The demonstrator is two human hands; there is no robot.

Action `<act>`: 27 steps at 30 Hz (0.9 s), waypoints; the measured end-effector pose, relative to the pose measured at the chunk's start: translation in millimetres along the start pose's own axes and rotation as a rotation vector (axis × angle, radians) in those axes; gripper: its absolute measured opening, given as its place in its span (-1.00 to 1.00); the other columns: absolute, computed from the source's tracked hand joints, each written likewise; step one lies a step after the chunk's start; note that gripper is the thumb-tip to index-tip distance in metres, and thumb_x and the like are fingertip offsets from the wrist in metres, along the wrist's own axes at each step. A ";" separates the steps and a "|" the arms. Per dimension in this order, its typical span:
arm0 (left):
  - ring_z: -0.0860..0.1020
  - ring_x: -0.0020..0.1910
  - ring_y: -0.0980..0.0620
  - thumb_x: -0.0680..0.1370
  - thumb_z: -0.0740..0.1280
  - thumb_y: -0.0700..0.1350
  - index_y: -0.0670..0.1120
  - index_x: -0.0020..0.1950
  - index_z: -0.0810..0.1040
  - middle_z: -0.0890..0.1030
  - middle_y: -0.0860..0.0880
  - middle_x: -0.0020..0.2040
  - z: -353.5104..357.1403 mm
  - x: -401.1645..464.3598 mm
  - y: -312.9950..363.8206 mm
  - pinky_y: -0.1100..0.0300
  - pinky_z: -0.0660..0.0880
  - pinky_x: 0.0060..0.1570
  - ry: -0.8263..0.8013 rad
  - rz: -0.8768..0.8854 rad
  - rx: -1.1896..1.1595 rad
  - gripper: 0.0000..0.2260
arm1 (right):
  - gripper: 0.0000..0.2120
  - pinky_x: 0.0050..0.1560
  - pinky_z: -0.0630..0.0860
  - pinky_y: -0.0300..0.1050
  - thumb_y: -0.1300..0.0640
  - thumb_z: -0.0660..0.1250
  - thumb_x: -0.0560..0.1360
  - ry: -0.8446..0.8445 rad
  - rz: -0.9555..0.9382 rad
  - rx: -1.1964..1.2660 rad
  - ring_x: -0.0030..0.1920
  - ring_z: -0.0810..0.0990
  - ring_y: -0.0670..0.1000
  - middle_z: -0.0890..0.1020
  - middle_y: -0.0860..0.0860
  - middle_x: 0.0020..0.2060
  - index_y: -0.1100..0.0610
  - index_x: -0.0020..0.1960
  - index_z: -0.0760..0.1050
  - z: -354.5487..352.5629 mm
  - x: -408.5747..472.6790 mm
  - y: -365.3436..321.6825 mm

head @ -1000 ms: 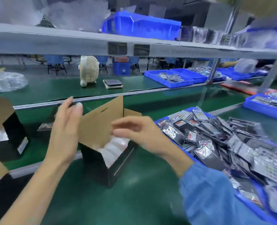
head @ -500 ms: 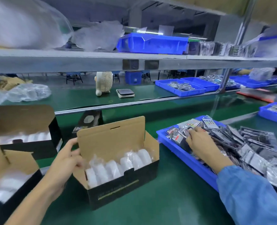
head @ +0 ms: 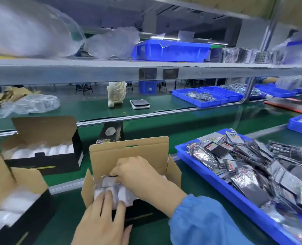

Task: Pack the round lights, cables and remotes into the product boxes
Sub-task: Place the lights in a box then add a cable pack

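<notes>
An open black product box (head: 129, 152) with brown cardboard flaps stands in front of me, with white round lights in plastic (head: 123, 195) inside. My right hand (head: 139, 175) is over the box, fingers pinched on a bagged remote (head: 107, 183) that lies on top of the lights. My left hand (head: 104, 220) rests on the box's near edge, its fingers spread and pressing on the wrapped lights. A blue bin (head: 199, 163) heaped with several bagged remotes (head: 252, 165) sits to the right.
Two more open boxes with white lights stand at the left (head: 46, 152) and near left (head: 14, 200). A shut product box (head: 111, 134) stands behind. The far bench carries a small fan (head: 115, 93), a scale (head: 139, 104), blue trays (head: 199, 98) and plastic bags (head: 30, 105).
My right hand left the blue bin and came back over the box with a bagged remote. My left hand shifted from the box's left side to its near edge, onto the lights.
</notes>
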State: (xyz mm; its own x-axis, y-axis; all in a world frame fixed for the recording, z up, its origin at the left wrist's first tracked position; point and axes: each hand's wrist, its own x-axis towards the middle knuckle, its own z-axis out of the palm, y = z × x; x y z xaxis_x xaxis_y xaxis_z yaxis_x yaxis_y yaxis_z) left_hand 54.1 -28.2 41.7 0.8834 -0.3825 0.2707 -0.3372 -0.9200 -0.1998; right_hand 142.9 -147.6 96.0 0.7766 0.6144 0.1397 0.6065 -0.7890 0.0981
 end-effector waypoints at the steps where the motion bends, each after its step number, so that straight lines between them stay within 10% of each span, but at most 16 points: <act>1: 0.65 -0.32 -0.31 -0.15 0.69 0.08 -0.24 -0.30 0.68 0.64 -0.38 -0.22 0.3 -0.4 0.4 0.00 0.57 -0.49 0.002 -0.009 0.004 -0.42 | -0.77 -0.19 0.33 -0.05 0.27 0.24 0.54 0.004 -0.025 -0.035 0.04 0.55 0.20 0.53 0.11 0.03 0.16 0.15 0.57 -1.1 5.8 1.4; 5: 0.59 -0.42 -0.28 -0.11 0.70 0.01 -0.29 -0.36 0.61 0.58 -0.34 -0.35 -7.1 9.0 7.5 0.03 0.48 -0.57 0.014 -0.060 -0.057 -0.46 | -0.81 -0.11 0.43 -0.04 0.24 0.21 0.54 0.023 -0.129 -0.309 0.04 0.58 0.14 0.61 0.08 0.01 0.15 0.04 0.58 1.0 9.6 -16.6; 8: 0.61 -0.40 -0.27 -0.16 0.69 0.03 -0.25 -0.38 0.61 0.58 -0.32 -0.36 -8.8 7.1 11.3 0.06 0.47 -0.60 -0.005 -0.079 -0.095 -0.45 | -0.73 -0.09 0.49 -0.02 0.34 0.29 0.46 -0.070 -0.199 0.064 0.08 0.56 0.19 0.57 0.14 0.06 0.20 0.12 0.61 -0.9 -5.0 1.4; 12: 0.65 -0.26 -0.30 -0.01 0.61 0.25 -0.16 -0.16 0.70 0.66 -0.30 -0.13 -13.7 16.9 6.0 -0.06 0.57 -0.47 -0.022 -0.054 -0.100 -0.37 | -0.79 -0.09 0.55 0.03 0.28 0.31 0.52 0.775 0.291 0.335 -0.11 0.60 0.07 0.59 0.08 -0.04 0.19 0.12 0.63 -15.5 -61.4 110.6; 16: 0.46 0.36 -0.12 0.42 0.22 0.39 0.05 0.47 0.39 0.45 -0.05 0.40 -9.7 39.2 0.6 -0.06 0.29 0.40 -0.005 0.079 -0.153 -0.30 | -0.75 0.09 0.50 0.02 0.12 0.20 0.59 -0.055 0.827 0.042 0.14 0.56 0.18 0.55 0.12 0.16 0.16 0.23 0.47 27.0 -112.4 184.7; 18: 0.28 0.46 0.02 0.46 0.13 0.41 0.14 0.57 0.14 0.32 0.11 0.48 2.3 47.7 -5.0 0.02 0.04 0.50 -0.050 0.093 -0.229 -0.26 | -0.84 -0.03 0.50 -0.02 0.09 0.18 0.59 -0.115 0.818 -0.047 0.06 0.58 0.20 0.58 0.12 0.05 0.16 0.08 0.44 50.3 -117.1 185.2; 21: 0.20 0.42 0.08 0.46 0.07 0.44 0.21 0.57 -0.05 0.29 0.17 0.44 15.7 49.1 -9.9 0.09 0.19 0.40 -0.113 0.079 -0.267 -0.25 | -0.84 -0.17 0.38 -0.05 0.17 0.17 0.55 -0.056 0.850 -0.133 0.02 0.60 0.22 0.59 0.15 0.03 0.18 0.11 0.40 55.1 -109.1 183.1; 25: 0.22 0.38 0.04 0.42 0.06 0.47 0.25 0.54 -0.04 0.31 0.14 0.40 16.5 48.2 -12.7 0.11 0.22 0.34 -0.116 0.087 -0.239 -0.26 | -0.77 0.02 0.41 -0.06 0.30 0.21 0.56 0.254 0.995 0.176 0.07 0.55 0.26 0.52 0.23 0.12 0.30 0.18 0.50 26.8 -116.5 190.0; 27: 0.22 0.36 0.04 0.41 0.02 0.49 0.26 0.53 -0.05 0.31 0.16 0.39 18.0 47.4 -12.7 0.11 0.21 0.33 -0.107 0.084 -0.240 -0.25 | -0.77 0.01 0.38 -0.21 0.32 0.32 0.54 0.634 0.748 0.290 0.01 0.59 0.18 0.58 0.16 0.03 0.25 0.17 0.59 -4.1 -116.9 168.2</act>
State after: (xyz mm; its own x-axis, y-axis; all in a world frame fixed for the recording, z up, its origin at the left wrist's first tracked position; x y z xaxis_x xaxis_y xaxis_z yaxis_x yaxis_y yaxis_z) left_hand 106.1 -33.1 40.2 0.8743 -0.4587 0.1588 -0.4667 -0.8843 0.0148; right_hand 153.4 -352.2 100.3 0.7913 -0.2183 0.5711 0.0869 -0.8845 -0.4584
